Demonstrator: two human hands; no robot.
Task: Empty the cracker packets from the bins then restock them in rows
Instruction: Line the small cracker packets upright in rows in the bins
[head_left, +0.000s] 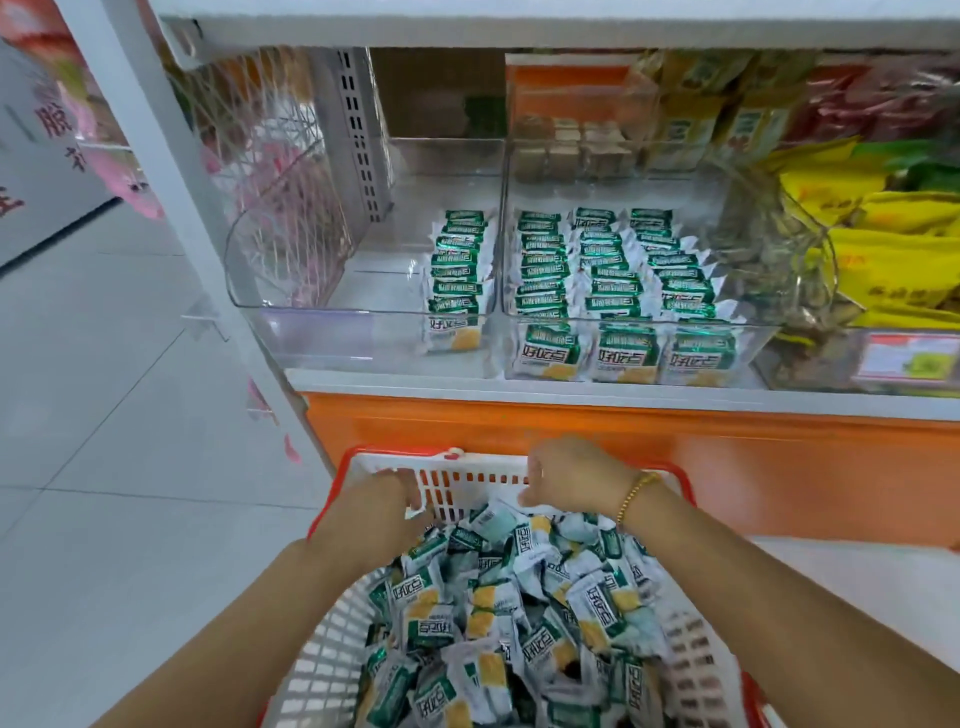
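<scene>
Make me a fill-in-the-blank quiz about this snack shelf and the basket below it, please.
The right clear bin holds ___ rows of cracker packets.
The left clear bin holds just ___ row.
The left hand and the right hand both reach into a red-rimmed ___ of loose packets.
A gold bracelet circles the ___ wrist.
Missing words: three; one; basket; right.

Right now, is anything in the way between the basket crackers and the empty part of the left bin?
Nothing visible is. The left bin is open on top, with bare floor beside its single row. Packets from the basket only have to go over its clear front wall.
</scene>
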